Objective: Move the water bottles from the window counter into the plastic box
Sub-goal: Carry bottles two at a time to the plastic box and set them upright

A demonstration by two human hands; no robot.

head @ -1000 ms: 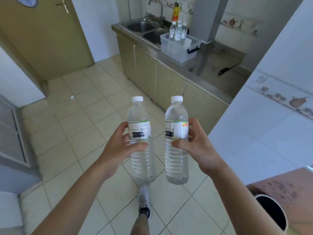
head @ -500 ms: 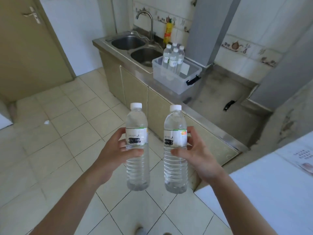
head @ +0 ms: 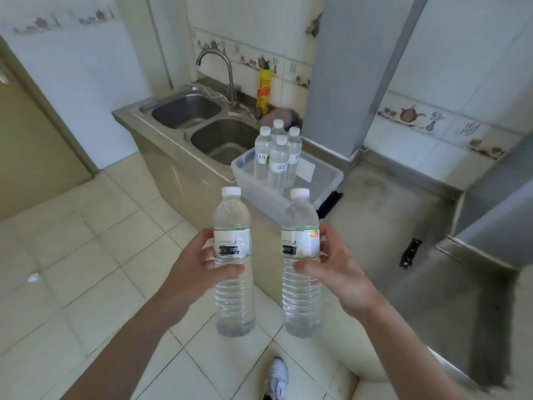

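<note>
Two bottles are held upright above the floor, one (head: 233, 261) gripped by left fingers (head: 207, 255), one (head: 301, 264) by right fingers (head: 331, 255); four bottles (head: 277, 157) are stood in the box (head: 326, 180) on the tabletop (head: 383, 226).

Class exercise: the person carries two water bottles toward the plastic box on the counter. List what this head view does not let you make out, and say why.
- Plastic box floor: hidden by its near wall and the four bottles in the box.
- Label print on the left-hand bottle and right-hand bottle: blacked out, too small.
- Left hand and right hand fingers: partly behind the bottles.
- Window counter: outside the frame.
</note>
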